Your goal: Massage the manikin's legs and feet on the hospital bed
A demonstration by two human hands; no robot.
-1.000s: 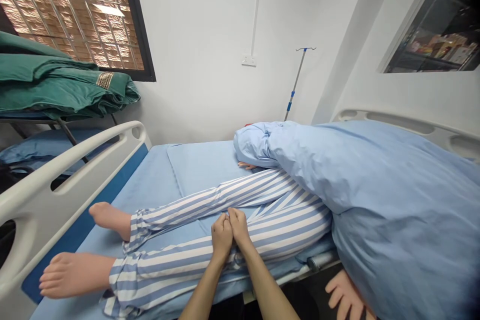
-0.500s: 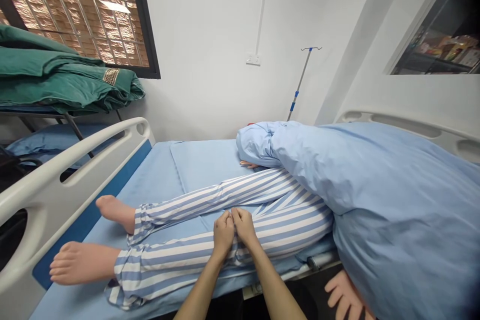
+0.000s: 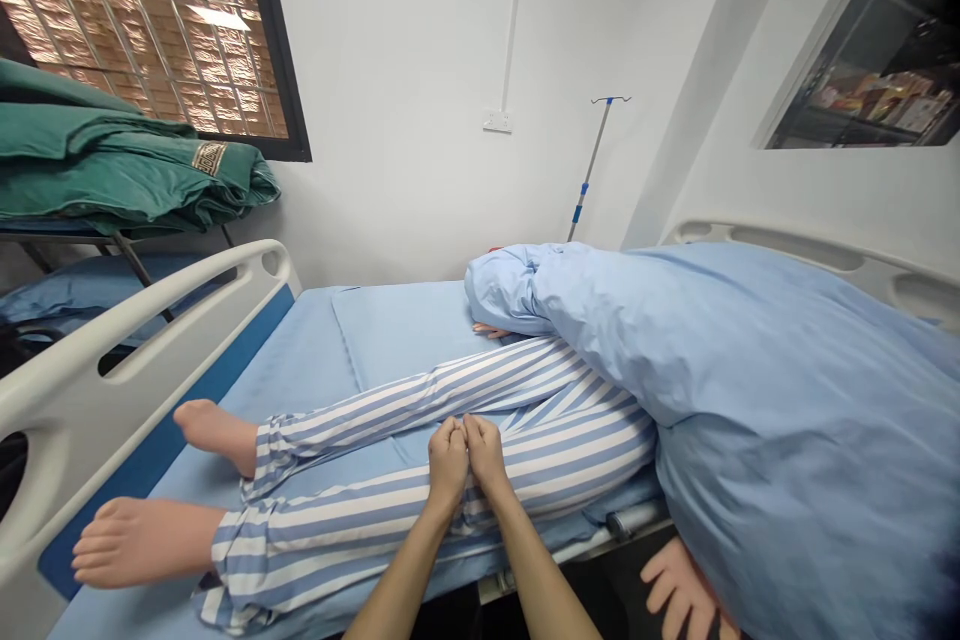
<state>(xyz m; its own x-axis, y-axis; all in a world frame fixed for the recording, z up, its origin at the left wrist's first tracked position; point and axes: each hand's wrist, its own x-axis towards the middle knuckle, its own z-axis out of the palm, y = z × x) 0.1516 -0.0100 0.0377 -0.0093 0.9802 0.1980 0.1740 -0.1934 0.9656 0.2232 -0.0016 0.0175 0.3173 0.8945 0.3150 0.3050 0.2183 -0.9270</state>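
A manikin lies on the bed in blue-and-white striped trousers (image 3: 337, 520), legs stretched to the left. My left hand (image 3: 448, 455) and my right hand (image 3: 484, 450) meet side by side over the knee of the nearer leg. Both are closed, fingers curled into the trouser cloth, which bunches into folds just below them. Fingertips are partly hidden. The manikin's bare feet (image 3: 150, 542) point toward the footboard. A light blue quilt (image 3: 720, 360) is heaped over its upper body. One manikin hand (image 3: 679, 585) hangs off the near side of the bed; another peeks from under the quilt.
At the left stands the bed's cream footboard (image 3: 172, 320), with the headboard (image 3: 787, 245) at the far right. Light blue sheet (image 3: 405, 315) covers the mattress. Behind the bed rises an IV pole (image 3: 592, 165). Folded green bedding (image 3: 127, 170) lies on a rack beneath the barred window.
My two hands have drawn slightly closer together at the knee and stay closed. The whole view has shifted a little, so the bed appears slightly further left.
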